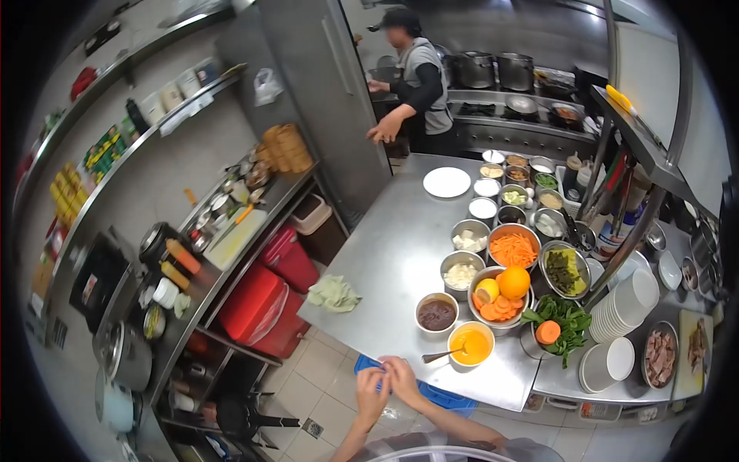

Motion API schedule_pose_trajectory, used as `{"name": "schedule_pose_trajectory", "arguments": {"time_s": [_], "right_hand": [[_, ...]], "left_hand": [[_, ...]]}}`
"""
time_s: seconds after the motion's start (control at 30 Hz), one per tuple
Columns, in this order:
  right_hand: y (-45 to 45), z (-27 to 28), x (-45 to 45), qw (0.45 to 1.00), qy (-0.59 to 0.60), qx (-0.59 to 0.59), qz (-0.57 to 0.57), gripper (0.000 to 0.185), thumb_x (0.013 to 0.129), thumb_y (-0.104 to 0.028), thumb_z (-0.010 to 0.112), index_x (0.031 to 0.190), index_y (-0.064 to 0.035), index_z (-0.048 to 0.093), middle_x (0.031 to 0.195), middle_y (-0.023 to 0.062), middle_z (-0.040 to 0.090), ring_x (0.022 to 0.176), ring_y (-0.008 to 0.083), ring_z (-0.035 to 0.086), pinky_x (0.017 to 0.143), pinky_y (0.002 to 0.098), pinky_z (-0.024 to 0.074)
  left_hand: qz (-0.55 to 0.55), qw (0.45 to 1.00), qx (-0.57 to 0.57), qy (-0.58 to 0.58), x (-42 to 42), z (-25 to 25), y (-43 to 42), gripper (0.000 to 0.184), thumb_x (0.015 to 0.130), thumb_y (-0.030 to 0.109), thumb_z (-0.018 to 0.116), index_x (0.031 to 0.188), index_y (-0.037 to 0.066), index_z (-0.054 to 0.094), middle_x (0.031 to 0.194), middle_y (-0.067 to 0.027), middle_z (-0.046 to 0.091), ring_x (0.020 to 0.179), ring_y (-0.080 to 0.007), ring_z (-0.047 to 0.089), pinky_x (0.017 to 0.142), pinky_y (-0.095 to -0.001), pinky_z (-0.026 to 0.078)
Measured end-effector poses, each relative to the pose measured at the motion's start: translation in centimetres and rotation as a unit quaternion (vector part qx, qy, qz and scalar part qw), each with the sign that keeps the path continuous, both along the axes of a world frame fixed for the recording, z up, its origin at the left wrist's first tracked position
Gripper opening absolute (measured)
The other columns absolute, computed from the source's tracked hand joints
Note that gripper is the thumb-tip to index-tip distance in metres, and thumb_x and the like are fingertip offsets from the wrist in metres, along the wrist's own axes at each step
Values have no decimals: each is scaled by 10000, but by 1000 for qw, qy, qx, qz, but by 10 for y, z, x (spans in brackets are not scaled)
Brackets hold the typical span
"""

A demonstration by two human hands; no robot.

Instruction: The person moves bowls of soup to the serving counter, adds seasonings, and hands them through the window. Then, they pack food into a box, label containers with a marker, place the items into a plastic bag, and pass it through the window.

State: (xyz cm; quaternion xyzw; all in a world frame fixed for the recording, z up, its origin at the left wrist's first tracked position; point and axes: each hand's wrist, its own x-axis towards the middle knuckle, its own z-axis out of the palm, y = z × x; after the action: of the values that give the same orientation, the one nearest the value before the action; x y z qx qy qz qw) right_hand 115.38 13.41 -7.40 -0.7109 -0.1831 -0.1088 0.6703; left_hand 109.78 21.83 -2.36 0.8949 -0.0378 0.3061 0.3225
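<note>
My left hand (372, 391) and my right hand (402, 382) meet just off the near edge of the steel table (369, 262). Both have bent fingers pressed together at the tips; whatever they pinch, if anything, is too small to make out. Nearest to my right hand is a bowl of yellow liquid (478, 348) with a spoon (443, 356) resting in it. Behind it stands a bowl of dark brown sauce (436, 313). A crumpled pale green cloth (334, 293) lies at the table's left corner.
Bowls of shredded carrot (513, 248), oranges (514, 282) and leafy greens (568, 323) line the table's right side, near stacked white bowls (625, 296). A white plate (446, 182) lies at the far end. Beyond it a person (423, 85) stands beside the stove. Red bins (258, 304) stand left.
</note>
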Motion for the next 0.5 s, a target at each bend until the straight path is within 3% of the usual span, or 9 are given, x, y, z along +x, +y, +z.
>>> {"name": "schedule_pose_trajectory", "arguments": {"time_s": [0.03,0.17,0.33,0.5], "right_hand": [[4,-11,8,986,-110,-122,-12,140,820,-178,548,817,-53,610,756,115,600,707,250,578,626,350,449],[11,-31,27,975,-17,-203,93,175,752,-193,576,652,-51,554,642,145,580,649,337,574,558,441,431],[16,-57,26,962,14,-257,94,178,768,-247,542,728,-77,574,684,153,600,660,345,595,561,467,452],[16,-52,26,958,42,-275,72,151,765,-211,538,747,-70,589,717,157,615,672,347,601,579,461,465]], "left_hand": [[39,999,26,-12,7,0,5,51,760,61,622,747,36,580,704,-96,563,670,-268,534,664,-370,429],[22,995,-19,98,29,-16,16,154,754,95,638,653,42,534,603,-88,503,556,-246,489,541,-354,393],[-7,999,-10,50,62,-46,12,304,741,91,647,556,30,412,517,-89,413,432,-213,407,417,-326,310],[23,996,-76,48,75,-51,10,312,742,76,628,548,13,392,495,-95,380,414,-198,366,407,-317,288]]}}
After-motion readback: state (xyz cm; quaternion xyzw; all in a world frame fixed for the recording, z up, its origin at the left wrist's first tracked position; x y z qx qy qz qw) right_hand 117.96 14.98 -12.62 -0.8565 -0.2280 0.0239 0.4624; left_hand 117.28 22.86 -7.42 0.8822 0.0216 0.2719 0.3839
